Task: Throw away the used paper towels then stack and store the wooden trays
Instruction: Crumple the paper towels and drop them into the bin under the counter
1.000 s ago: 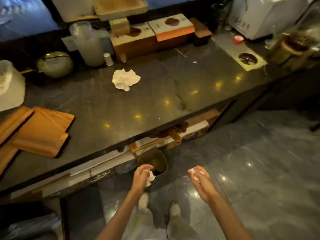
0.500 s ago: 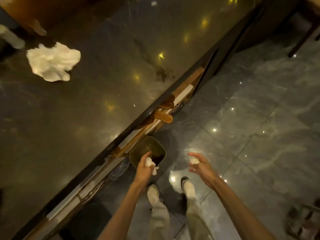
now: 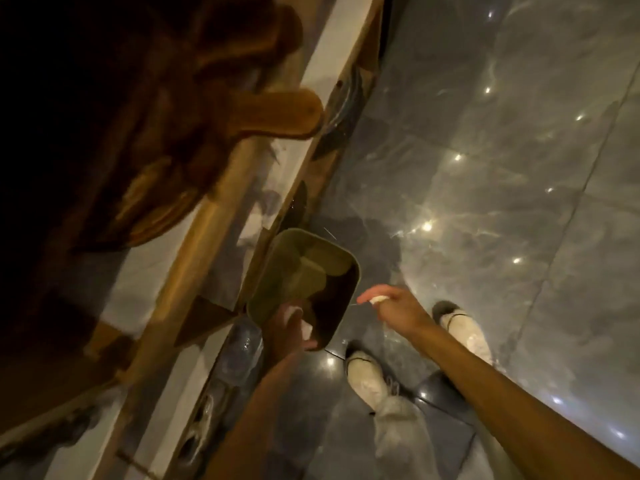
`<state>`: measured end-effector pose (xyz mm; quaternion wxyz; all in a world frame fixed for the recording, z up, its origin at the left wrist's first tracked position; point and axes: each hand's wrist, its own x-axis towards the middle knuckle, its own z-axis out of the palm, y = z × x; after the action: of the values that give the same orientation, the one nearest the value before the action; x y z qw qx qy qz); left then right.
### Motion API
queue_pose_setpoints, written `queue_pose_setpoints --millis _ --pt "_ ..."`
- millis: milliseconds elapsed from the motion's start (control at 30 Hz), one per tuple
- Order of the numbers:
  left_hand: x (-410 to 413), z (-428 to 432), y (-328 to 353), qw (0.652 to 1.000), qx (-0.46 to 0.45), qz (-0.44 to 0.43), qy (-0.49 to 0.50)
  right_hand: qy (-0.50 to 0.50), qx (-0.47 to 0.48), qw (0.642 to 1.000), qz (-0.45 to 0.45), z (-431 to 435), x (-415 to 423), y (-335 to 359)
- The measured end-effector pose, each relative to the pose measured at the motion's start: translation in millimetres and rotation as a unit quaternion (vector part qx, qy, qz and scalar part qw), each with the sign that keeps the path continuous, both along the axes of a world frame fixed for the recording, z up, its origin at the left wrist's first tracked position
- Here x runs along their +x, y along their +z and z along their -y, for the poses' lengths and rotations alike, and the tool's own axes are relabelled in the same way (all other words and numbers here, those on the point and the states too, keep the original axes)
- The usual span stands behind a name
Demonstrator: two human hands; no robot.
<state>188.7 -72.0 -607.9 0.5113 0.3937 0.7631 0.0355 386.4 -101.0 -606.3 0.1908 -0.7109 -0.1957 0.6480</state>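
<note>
A small olive-green waste bin [image 3: 273,271] stands on the floor against the counter base. My left hand [image 3: 289,329] is over the bin's near rim, closed on a crumpled white paper towel [image 3: 306,329]. My right hand [image 3: 394,306] hovers just right of the bin, pinching a small white wad of paper towel [image 3: 377,299] in its fingertips. The wooden trays and the countertop are out of view.
The wooden frame of the counter's lower shelf [image 3: 194,258] runs diagonally on the left, with a wooden board handle [image 3: 277,112] sticking out. Clear plastic bottles [image 3: 239,351] lie below the shelf. My two white shoes [image 3: 367,375] stand on the glossy grey tile floor [image 3: 485,168].
My view has dropped from the countertop down to the bin. Both hands moved toward the bin; the left one now reaches over its rim with its paper towel.
</note>
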Motion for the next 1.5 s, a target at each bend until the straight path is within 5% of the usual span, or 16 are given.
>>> queue_pose_setpoints --millis 133,267,400,500,700,833,967,1067,1200,1500 --pt "-6 -9 -67 0.991 0.009 -0.084 -0.103 0.151 0.08 0.983 0.068 -15 -20 -59" --pt "-3 -13 -104 0.962 0.096 -0.123 -0.225 0.348 0.093 0.923 0.137 -34 -33 -97" --pt "-3 -23 -133 0.952 0.097 -0.145 -0.253 0.418 0.161 0.876 0.179 -51 -41 -125" --pt "-7 -27 -146 0.936 0.013 -0.177 -0.304 0.483 0.21 0.83 0.182 -57 -39 -127" --pt "-16 -13 -124 0.918 -0.019 -0.196 -0.343 0.43 0.249 0.845 0.199 -41 -31 -93" --pt "-19 -8 -71 0.949 0.008 -0.117 -0.292 0.425 0.225 0.848 0.225 -16 -9 -43" --pt "-4 -6 3 0.922 0.006 -0.18 -0.342 0.422 0.236 0.832 0.273 -5 34 25" --pt "17 0 74 0.922 0.025 -0.15 -0.357 0.429 0.252 0.818 0.288 -3 69 90" --pt "47 17 190 0.884 0.083 -0.254 -0.384 0.414 0.287 0.814 0.288 3 114 189" --pt "91 80 434 0.924 0.121 -0.257 -0.258 0.441 0.323 0.797 0.257 12 152 398"
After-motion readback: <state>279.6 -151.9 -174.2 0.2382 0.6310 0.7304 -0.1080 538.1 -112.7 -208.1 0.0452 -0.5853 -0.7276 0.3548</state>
